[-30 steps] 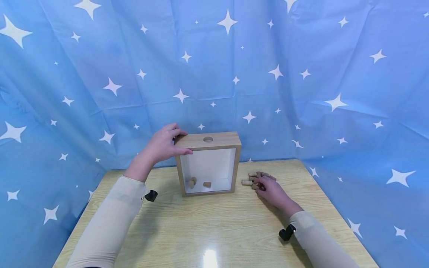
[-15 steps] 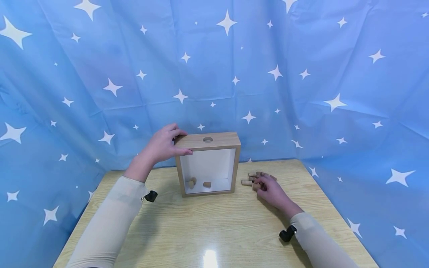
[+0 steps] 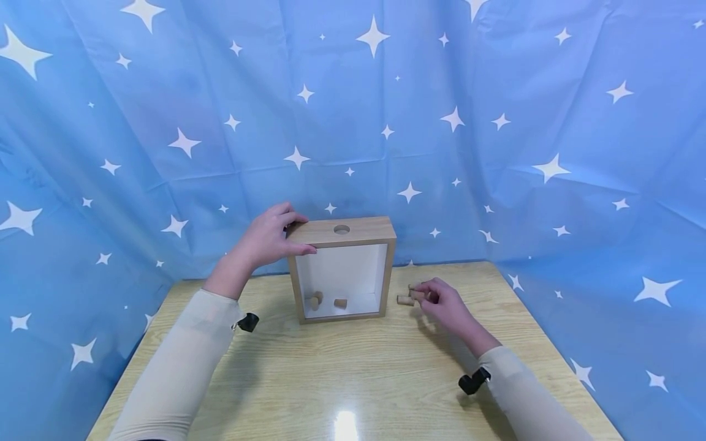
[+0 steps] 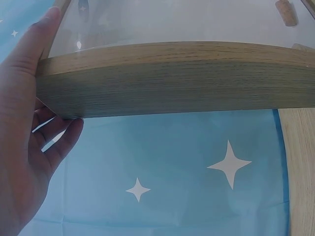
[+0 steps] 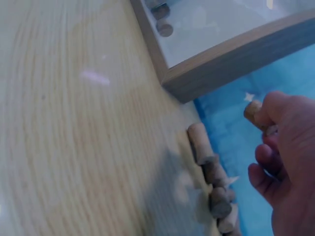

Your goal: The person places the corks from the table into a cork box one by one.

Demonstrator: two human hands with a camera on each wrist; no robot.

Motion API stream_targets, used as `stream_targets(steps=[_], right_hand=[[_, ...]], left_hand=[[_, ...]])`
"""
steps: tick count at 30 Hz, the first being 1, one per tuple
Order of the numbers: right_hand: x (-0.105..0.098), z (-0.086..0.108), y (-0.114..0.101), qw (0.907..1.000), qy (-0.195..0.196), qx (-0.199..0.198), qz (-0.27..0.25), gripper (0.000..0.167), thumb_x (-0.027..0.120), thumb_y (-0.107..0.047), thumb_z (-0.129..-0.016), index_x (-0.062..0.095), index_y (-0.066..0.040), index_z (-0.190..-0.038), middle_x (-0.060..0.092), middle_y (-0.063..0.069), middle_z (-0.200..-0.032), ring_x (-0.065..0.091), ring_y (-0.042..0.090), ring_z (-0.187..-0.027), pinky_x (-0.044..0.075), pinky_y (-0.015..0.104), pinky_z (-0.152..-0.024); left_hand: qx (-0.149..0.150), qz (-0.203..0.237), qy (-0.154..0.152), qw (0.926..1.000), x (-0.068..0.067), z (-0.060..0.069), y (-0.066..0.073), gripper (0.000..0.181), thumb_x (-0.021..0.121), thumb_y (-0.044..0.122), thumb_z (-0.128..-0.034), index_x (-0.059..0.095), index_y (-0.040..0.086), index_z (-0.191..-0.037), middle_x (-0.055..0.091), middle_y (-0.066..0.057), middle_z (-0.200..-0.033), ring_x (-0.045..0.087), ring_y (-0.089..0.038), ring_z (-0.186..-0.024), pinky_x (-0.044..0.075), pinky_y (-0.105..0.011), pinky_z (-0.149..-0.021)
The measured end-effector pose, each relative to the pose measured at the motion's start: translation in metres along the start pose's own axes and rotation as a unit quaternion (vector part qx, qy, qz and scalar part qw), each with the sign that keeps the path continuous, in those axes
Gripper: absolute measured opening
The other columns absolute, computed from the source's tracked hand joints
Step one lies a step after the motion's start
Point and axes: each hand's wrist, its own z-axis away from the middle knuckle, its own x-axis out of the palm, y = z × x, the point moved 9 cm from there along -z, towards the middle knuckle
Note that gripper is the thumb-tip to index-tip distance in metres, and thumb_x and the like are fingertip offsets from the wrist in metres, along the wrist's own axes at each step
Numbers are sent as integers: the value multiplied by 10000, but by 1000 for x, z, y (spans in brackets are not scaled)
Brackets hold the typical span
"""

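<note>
A shallow wooden box frame [image 3: 364, 229] stands upright on the table, with a clear front, a white back and a round hole in its top. My left hand [image 3: 270, 234] grips its top left corner, thumb in front and fingers behind. Several corks lie inside at the bottom, one cork [image 3: 341, 303] apart from the rest. Between thumb and fingers my right hand [image 3: 445, 306] pinches a cork [image 5: 253, 112], held above the table right of the frame. Below it lies a row of loose corks [image 5: 199, 142], partly hidden by the hand in the head view.
The wooden table [image 3: 353, 361] ends at a blue star-printed curtain [image 3: 353, 110] behind the frame and at both sides. A bright light reflection [image 3: 345, 424] shows near the front edge.
My right hand has picked a cork from the pile and lifted it slightly, moving a little up and left. The left hand and the frame have stayed still.
</note>
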Motion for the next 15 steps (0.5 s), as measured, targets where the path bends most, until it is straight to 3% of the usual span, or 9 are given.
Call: stream_targets(steps=[8,15], right_hand=[[-8,-3,-15,10000,43,-15,-58,266,749,-34,-1033,787,-106,-1287,604,55,-988,531,221,-787,465,316,-657],[-22,-14,-36,9997,122,-211,-55,238,743,-90,-1064,781,-133,-1294,621,68,-944,548,196,-662,474,318,-567]], left_hand=[[37,-26,-28,10000,0,1,0,773,956,620,-807,777,113,-1363,531,-4,-1077,508,-224,-943,445,-409,-827],[41,-8,-37,10000,0,1,0,785,953,626,-809,773,107,-1370,536,-14,-1085,511,-232,-952,448,-417,-840]])
